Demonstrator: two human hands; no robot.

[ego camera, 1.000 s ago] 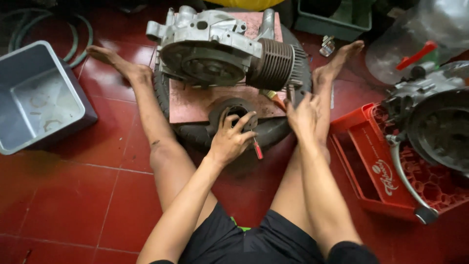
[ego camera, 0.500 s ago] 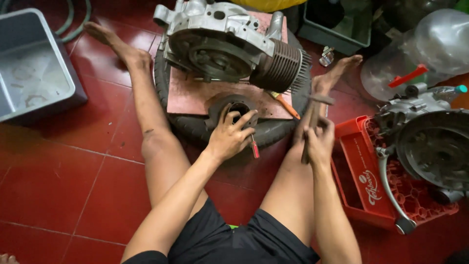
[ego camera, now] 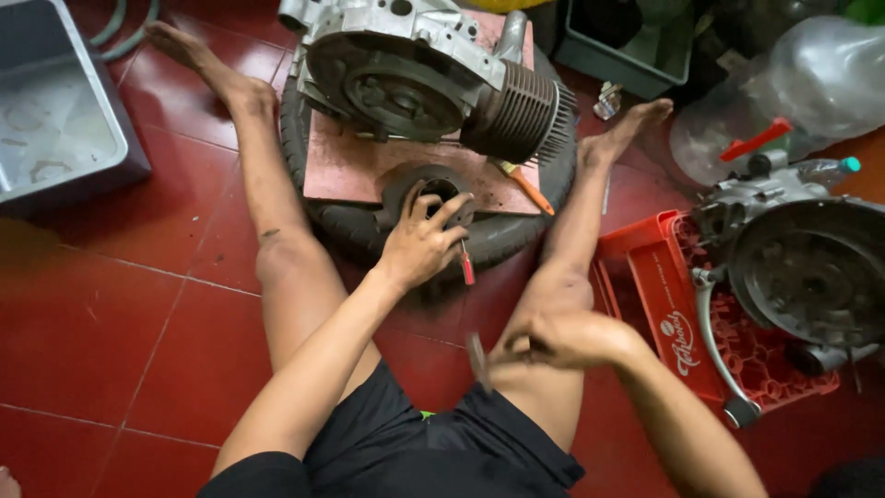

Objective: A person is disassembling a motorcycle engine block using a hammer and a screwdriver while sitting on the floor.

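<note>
Left hand (ego camera: 422,242) grips a round black part (ego camera: 426,189) on the tyre (ego camera: 516,235); right hand (ego camera: 562,339) is closed around a blurred tool (ego camera: 477,358).

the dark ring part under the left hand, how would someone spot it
Find the black tyre between the person's legs, with a reddish board on it. The dark ring part sits at the board's near edge, under the left hand; unlike the finned engine behind, it is small, round, hollow.

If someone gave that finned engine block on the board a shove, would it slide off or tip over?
Probably neither easily. The engine looks like cast metal, so likely heavy for its size. It lies broad and low across the reddish board, so tipping seems unlikely. The board rests on a rubber tyre, which might wobble slightly.
</note>
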